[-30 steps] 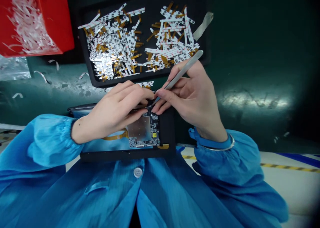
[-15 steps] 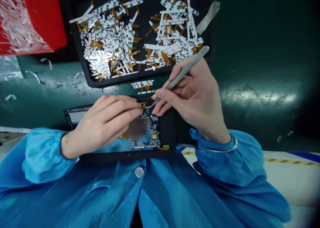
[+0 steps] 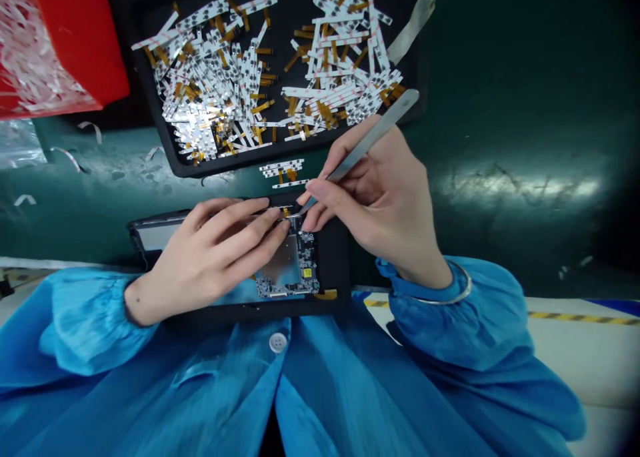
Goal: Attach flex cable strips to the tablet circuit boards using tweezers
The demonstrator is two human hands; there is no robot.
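Observation:
In the head view, my right hand (image 3: 385,203) grips a pair of metal tweezers (image 3: 367,140) like a pen. Their tips reach a small gold flex cable (image 3: 286,212) at the top edge of a circuit board (image 3: 309,243). The board, with a square metal shield on it, sits in a black device housing (image 3: 333,263). My left hand (image 3: 210,253) lies across the housing with fingers stretched and apart, fingertips beside the flex cable. It covers the left part of the board. Whether those fingertips press on the cable is too small to tell.
Beyond the housing lie several white button strips (image 3: 283,167). Behind them a black tray (image 3: 225,165) holds two heaps of similar strips with amber tails. A red container (image 3: 95,50) with clear plastic scraps stands at the far left, near a clear bag (image 3: 20,143).
My left hand's fingers have spread and shifted slightly down. The tweezers stay at the flex cable, with my right hand moved a little left. The whole view has shifted slightly.

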